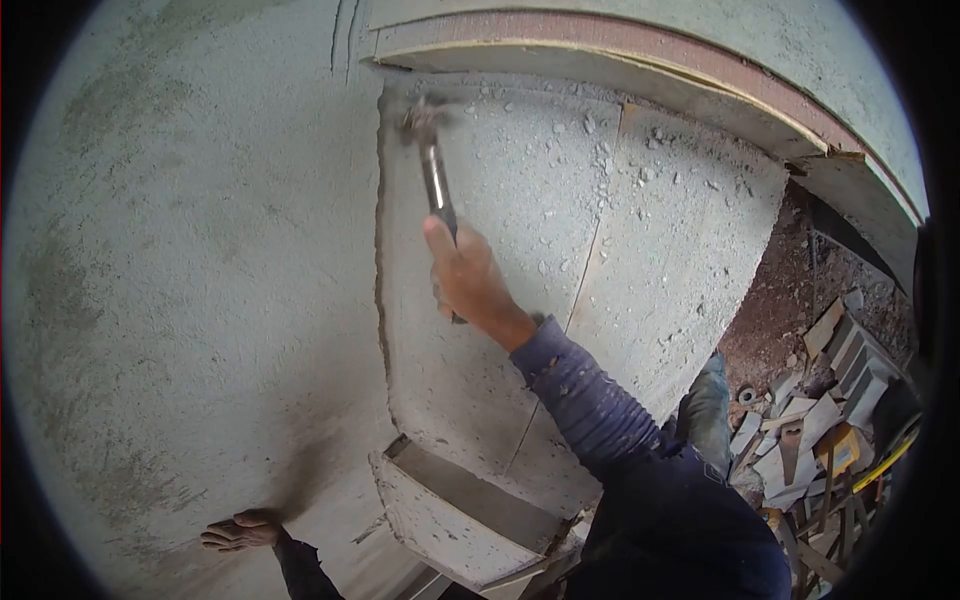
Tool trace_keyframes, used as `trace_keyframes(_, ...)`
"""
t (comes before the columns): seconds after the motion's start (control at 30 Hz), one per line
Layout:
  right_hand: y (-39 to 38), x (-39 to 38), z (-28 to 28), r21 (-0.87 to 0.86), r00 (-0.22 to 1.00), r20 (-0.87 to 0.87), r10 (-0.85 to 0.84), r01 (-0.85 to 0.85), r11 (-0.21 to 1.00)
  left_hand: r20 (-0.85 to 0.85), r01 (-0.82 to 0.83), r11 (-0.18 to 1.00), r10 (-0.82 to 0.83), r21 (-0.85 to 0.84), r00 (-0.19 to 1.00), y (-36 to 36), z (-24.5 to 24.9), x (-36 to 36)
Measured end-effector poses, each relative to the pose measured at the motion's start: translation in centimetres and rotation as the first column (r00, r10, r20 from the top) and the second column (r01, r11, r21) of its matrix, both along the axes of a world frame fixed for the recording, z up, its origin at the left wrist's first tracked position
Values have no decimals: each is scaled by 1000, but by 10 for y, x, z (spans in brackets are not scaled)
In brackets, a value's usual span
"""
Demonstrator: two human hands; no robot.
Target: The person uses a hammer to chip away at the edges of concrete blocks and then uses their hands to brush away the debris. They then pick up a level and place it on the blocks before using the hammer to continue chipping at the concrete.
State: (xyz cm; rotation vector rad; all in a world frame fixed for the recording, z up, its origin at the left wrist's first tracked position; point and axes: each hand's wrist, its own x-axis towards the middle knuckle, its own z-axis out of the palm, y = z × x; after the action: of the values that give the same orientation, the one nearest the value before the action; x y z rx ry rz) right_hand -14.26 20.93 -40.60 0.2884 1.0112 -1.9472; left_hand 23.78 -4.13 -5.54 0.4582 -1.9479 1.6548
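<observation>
My right hand (466,272) is wrapped round the dark handle of a hammer (436,178), near the middle of the view. The hammer's head is blurred and lies over the upper left corner of a grey, rubble-strewn panel surface (500,230), close to the wall. At the lower left, my left hand (242,531) rests against the rough plastered wall (220,300) with its fingers stretched out and nothing held. Small grey chips (600,160) are scattered over the panel. A thin seam runs down it.
A curved ledge with a reddish edge (640,45) borders the top. A box-like recess (470,500) sits at the bottom centre. Lower right, broken pieces and boards (800,450) lie on the floor with a handsaw (790,452) and a yellow item (850,448).
</observation>
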Motion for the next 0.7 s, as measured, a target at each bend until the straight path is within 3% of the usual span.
trace_keyframes(0.07, -21, -1, -7, -11, 866, -182, -466, 472, 881, 11, -16, 1000, 16, 15, 1000, 7, 6, 1)
trace_keyframes(0.1, -24, 1, -11, -19, 869, -179, -461, 466, 885, 9, -24, 1000, 24, 6, 1000, 10, 6, 6)
trace_keyframes(0.13, -23, 3, -9, -30, 980, -34, -195, 194, 980, 22, -24, 1000, 24, 1, 999, 10, 11, 8)
trace_keyframes(0.17, -20, 1, -11, -74, 992, 94, 86, -79, 994, 28, -14, 1000, 14, 7, 1000, 5, 11, 4)
trace_keyframes(0.3, 0, 13, -2, -90, 999, 33, 31, -28, 996, 51, -10, 1000, 10, 16, 999, 11, 16, 3)
trace_keyframes(0.37, -25, -3, -11, -4, 891, -181, -415, 422, 907, 6, -2, 1000, 2, 10, 1000, 7, 7, 0)
trace_keyframes(0.4, -24, 3, -11, -4, 898, -174, -405, 410, 912, 12, -15, 1000, 15, 7, 1000, 13, 12, 8)
trace_keyframes(0.47, -16, -7, -9, -6, 998, -27, 59, -59, 998, 2, -16, 1000, 16, 20, 1000, 7, 10, 2)
trace_keyframes(0.5, -10, -8, -7, 3, 998, -33, 49, -49, 999, -4, -7, 1000, 7, 29, 1000, 5, 7, -1)
trace_keyframes(0.57, -3, -1, 2, -27, 996, 4, -93, 93, 995, 21, 2, 1000, -2, -16, 1000, 9, 6, -3)
trace_keyframes(0.6, -19, 5, -3, -26, 996, 11, -87, 88, 996, 15, -17, 1000, 17, -11, 1000, 8, 7, -1)
trace_keyframes(0.63, -48, 7, -12, 12, 929, -84, -360, 362, 932, 8, -18, 1000, 18, -15, 1000, 7, 5, 0)
trace_keyframes(0.67, -59, 2, -10, 23, 783, -179, -595, 608, 794, 12, -23, 1000, 24, -7, 1000, 8, 7, 1)
trace_keyframes(0.7, -60, -1, -14, 16, 782, -178, -597, 609, 793, 16, -26, 1000, 26, 0, 1000, 9, 8, 1)
